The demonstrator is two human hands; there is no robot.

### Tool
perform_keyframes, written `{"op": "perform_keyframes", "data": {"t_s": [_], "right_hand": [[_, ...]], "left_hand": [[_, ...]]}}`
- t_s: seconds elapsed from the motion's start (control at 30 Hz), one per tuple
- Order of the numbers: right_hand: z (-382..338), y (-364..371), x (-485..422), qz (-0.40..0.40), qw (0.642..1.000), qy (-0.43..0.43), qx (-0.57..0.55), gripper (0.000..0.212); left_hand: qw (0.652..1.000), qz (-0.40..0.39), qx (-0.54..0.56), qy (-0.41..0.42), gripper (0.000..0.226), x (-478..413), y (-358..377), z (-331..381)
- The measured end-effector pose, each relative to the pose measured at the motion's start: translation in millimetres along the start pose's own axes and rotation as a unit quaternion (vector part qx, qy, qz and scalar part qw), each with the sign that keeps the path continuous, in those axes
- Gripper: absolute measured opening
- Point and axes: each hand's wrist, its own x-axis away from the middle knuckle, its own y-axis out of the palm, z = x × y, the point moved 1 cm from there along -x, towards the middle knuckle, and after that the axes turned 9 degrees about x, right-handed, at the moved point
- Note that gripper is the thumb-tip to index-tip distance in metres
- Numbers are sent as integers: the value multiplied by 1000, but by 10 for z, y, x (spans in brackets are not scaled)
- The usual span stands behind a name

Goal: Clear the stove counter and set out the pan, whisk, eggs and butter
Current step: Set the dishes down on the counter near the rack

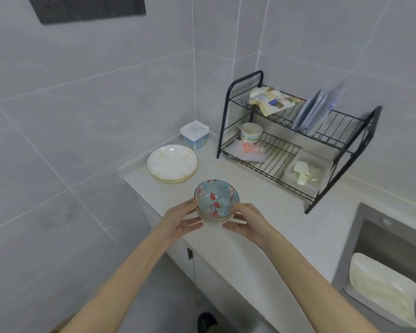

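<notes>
I see 2 stacked bowls [216, 200], floral one uppermost, cupped between left hand [181, 219] and right hand [247, 224], fingers wrapping the sides, over the counter [262, 212], plates [172, 163] beyond.

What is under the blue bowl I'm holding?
A cream bowl is stacked under the blue bowl; only its side shows. Its inside is covered, and the left hand and right hand gripping it hide its base.

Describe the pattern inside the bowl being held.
The bowl is pale blue inside with red leaf motifs; head view.
</notes>
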Motion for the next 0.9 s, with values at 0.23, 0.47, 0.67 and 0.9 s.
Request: {"op": "perform_keyframes", "data": {"t_s": [0.23,0.47,0.67,0.9], "right_hand": [[-425,48,-886,4,1000,24,-7,28],[-667,143,-1614,61,996,50,-38,23],[-827,277,-2043,122,988,63,-64,28],[-921,389,-2289,175,977,77,-92,27]], "left_hand": [[998,-13,-35,-43,29,-1019,43,453],[989,-45,-112,-86,36,-1940,33,851],[975,-106,-164,-103,10,-2481,57,1182],[961,-139,-210,-111,11,-2948,55,1336]]}}
